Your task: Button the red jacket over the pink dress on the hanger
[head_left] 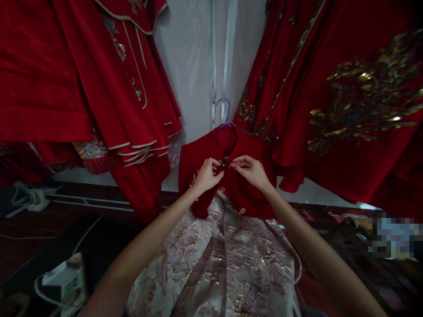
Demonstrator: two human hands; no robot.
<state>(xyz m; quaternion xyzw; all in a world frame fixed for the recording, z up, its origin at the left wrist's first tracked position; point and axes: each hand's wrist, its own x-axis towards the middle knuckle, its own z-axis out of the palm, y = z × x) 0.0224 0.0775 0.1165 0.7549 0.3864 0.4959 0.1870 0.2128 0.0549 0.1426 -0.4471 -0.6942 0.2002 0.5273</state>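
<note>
A: Where is the work found?
B: At the fingertips: a beaded fastening [232, 165] is held between the two hands, at the front of the neckline of the red jacket [198, 154]. Its length is laid crosswise, from hand to hand, so neither hand is clearly nearer.

A: How are the hands set?
B: One beaded end is pinched by the thumb and fingertips of the right hand [253, 171]. The other side is met by the bent fingers of the left hand [208, 174]; whether it is gripped there cannot be told. Nor can it be made out whether the two ends are joined. On their alignment, it is judged, everything turns.

A: And the materials?
B: Just below the hands, a bead cluster [222, 189] is set on soft, matte, velvet-like cloth. Lower, between the forearms, a pale brocade skirt [244, 251] is seen, raised in leafy relief and given a metallic sheen.

A: Farther off?
B: Beyond the hands, the jacket is hung from a thin purple hanger [228, 115]. To the right, a red garment [360, 176] is heavily worked in gold; behind all, a smooth, pale wall [190, 57] is shown.
</note>
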